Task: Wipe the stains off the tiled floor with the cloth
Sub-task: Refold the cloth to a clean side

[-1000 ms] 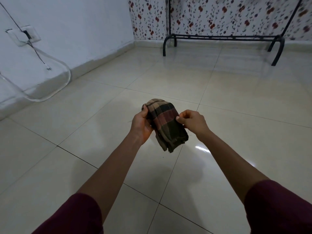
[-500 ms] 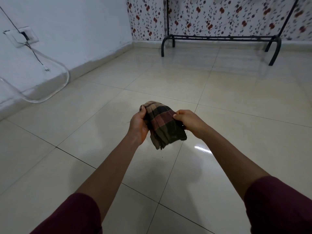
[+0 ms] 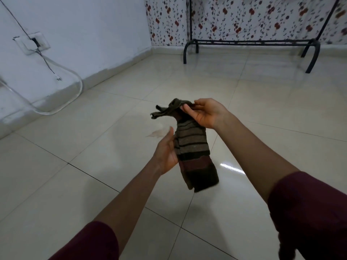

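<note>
Above the tiled floor [image 3: 105,184], the striped cloth [image 3: 193,147] hangs long-axis down from the right hand [image 3: 204,113], which pinches its bunched top; the left hand [image 3: 167,152] lies flat against its side, fingers straight. It looks light, soft and floppy, best gathered into a pad mid-length. A faint stain [image 3: 159,132], possibly a reflection, sits just beyond.

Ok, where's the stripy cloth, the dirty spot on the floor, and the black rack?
cloth [image 3: 193,147]: head view, on its striped middle.
stain [image 3: 158,133]: head view, on the pale brownish smear on the tile.
black rack [image 3: 251,41]: head view, on its low crossbar.
</note>
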